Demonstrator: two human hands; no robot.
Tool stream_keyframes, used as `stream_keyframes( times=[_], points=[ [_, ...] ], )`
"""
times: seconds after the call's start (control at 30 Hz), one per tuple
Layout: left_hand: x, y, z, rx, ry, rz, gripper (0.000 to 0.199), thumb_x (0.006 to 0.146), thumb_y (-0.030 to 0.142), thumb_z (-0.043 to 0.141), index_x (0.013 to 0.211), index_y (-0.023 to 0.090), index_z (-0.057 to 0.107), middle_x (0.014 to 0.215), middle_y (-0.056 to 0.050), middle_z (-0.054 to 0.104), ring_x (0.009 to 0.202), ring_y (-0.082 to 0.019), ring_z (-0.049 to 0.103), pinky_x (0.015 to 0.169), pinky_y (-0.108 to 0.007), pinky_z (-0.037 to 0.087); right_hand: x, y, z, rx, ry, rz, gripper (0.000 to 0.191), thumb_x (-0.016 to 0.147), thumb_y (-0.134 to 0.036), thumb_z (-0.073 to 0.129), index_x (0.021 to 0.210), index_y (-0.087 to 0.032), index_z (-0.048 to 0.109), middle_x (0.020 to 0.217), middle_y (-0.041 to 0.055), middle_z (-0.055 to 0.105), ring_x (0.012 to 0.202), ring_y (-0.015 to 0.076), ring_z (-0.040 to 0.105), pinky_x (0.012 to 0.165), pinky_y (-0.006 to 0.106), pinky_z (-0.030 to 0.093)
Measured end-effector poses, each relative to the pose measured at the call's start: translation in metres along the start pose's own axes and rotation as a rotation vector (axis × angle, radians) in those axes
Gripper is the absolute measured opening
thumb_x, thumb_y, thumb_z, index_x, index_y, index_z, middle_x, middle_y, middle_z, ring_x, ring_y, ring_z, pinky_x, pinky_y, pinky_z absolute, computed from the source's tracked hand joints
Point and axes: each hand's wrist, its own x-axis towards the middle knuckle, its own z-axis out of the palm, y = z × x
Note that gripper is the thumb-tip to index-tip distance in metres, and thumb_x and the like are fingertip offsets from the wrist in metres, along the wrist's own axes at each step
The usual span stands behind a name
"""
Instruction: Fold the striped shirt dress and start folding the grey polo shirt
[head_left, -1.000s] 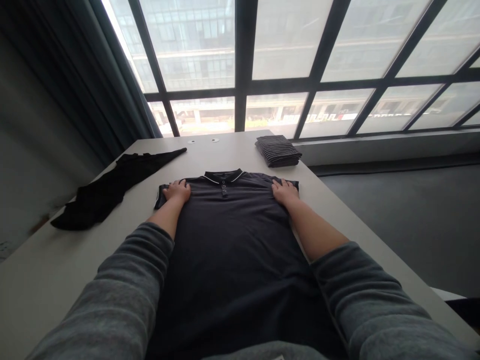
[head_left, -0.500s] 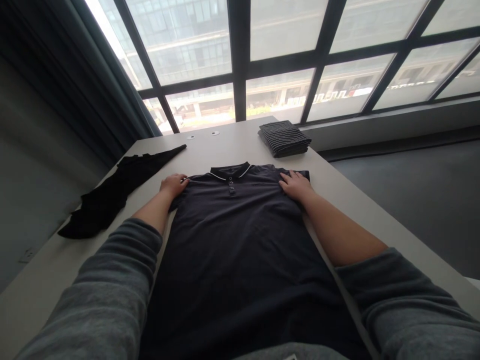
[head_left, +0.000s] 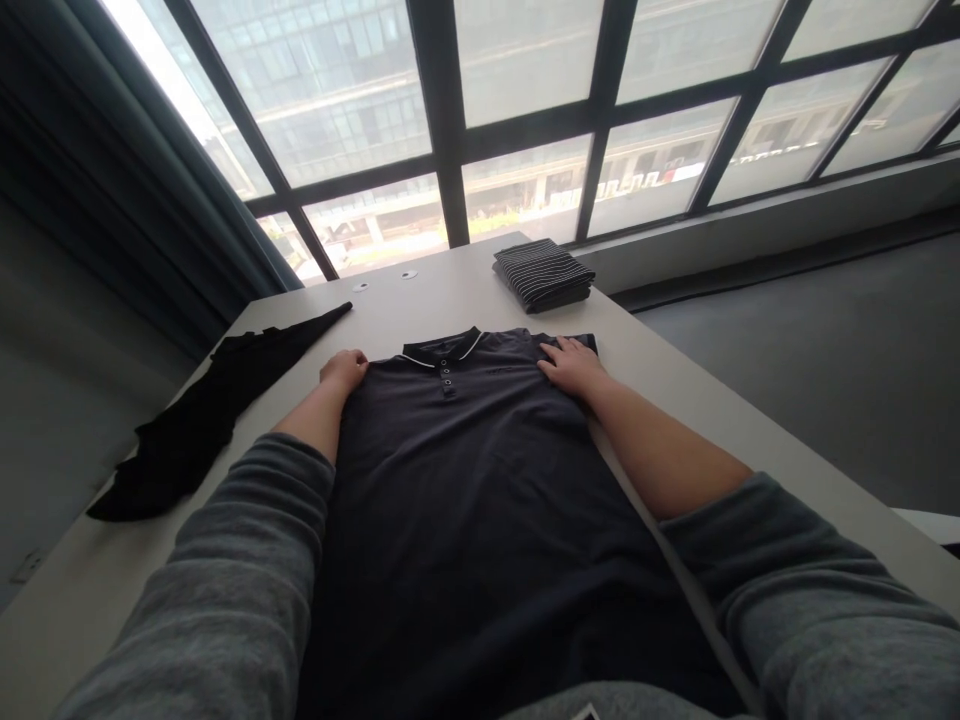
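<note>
A dark polo shirt (head_left: 480, 480) lies spread face up, its white-trimmed collar at the far end and its hem toward me. My left hand (head_left: 345, 370) is at the shirt's left shoulder edge, fingers curled round the fabric there; the sleeve on that side is out of sight. On the right sleeve, near the shoulder, my right hand (head_left: 571, 368) rests flat with its fingers apart.
The shirt lies on a white table (head_left: 450, 290). Folded striped clothing (head_left: 541, 275) sits at its far right corner. Black clothing (head_left: 225, 405) lies crumpled along the left side. Windows and a curtain (head_left: 172, 180) stand beyond.
The left sleeve, seen under my left hand before, no longer shows. My right hand stays on the right sleeve. The whole view has shifted a little.
</note>
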Motion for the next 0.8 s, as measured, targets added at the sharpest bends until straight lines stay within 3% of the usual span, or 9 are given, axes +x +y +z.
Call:
stream_keyframes(
  times=[0.2,0.3,0.4,0.53,0.63,0.7,0.8],
  points=[
    [0.004,-0.012,-0.007,-0.125,-0.003,-0.083,0.029,0.09,0.041,0.063,0.105,0.019,0.073,0.092,-0.006,0.078,0.081,-0.021,0.071,0.072,-0.028,0.055,-0.004,-0.006,-0.003,0.026,0.016,0.067,0.066,0.107,-0.055,0.031,0.163,-0.025,0.044,0.173,0.013,0.033,0.157,0.035,0.032,0.127,0.051,0.023],
    [0.003,-0.01,-0.005,-0.15,0.007,-0.133,0.028,0.089,0.041,0.066,0.104,0.018,0.071,0.08,-0.004,0.075,0.071,-0.02,0.069,0.065,-0.028,0.054,-0.009,-0.012,-0.007,0.024,0.006,0.107,0.066,0.106,-0.056,0.031,0.165,-0.028,0.041,0.174,0.0125,0.03,0.158,0.0341,0.03,0.127,0.053,0.021],
    [0.001,-0.003,-0.001,-0.125,0.034,-0.173,0.021,0.086,0.038,0.068,0.098,0.02,0.07,0.077,-0.005,0.073,0.072,-0.023,0.069,0.067,-0.032,0.055,-0.014,-0.018,-0.013,0.022,-0.038,0.168,0.068,0.106,-0.06,0.029,0.167,-0.03,0.035,0.176,0.013,0.023,0.16,0.0343,0.025,0.127,0.057,0.018],
    [-0.009,0.013,0.009,-0.037,0.101,-0.197,0.016,0.087,0.036,0.067,0.094,0.022,0.071,0.097,-0.014,0.076,0.098,-0.036,0.069,0.087,-0.05,0.053,-0.019,-0.024,-0.02,0.023,-0.122,0.286,0.074,0.105,-0.065,0.027,0.17,-0.031,0.023,0.178,0.0168,0.01,0.163,0.0384,0.013,0.124,0.067,0.01],
    [-0.026,0.028,0.017,0.009,0.199,-0.14,0.029,0.097,0.038,0.053,0.111,0.02,0.071,0.128,-0.023,0.069,0.123,-0.044,0.06,0.1,-0.062,0.045,-0.019,-0.026,-0.023,0.008,-0.148,0.334,0.078,0.104,-0.067,0.025,0.171,-0.028,0.02,0.178,0.0198,0.007,0.163,0.0402,0.009,0.124,0.068,0.005],
    [-0.039,0.038,0.022,0.017,0.238,-0.051,0.036,0.102,0.041,0.045,0.122,0.022,0.07,0.14,-0.021,0.063,0.132,-0.042,0.054,0.107,-0.061,0.041,-0.018,-0.025,-0.022,-0.001,-0.154,0.349,0.079,0.104,-0.068,0.024,0.171,-0.028,0.02,0.178,0.0205,0.007,0.163,0.0414,0.009,0.123,0.07,0.004],
    [-0.055,0.052,0.028,0.054,0.194,0.22,0.045,0.107,0.046,0.037,0.13,0.026,0.07,0.149,-0.012,0.061,0.137,-0.034,0.052,0.116,-0.053,0.037,-0.013,-0.02,-0.019,-0.019,-0.143,0.366,0.082,0.102,-0.07,0.025,0.171,-0.025,0.022,0.176,0.0231,0.012,0.161,0.0444,0.012,0.12,0.075,0.003]
  ],
)
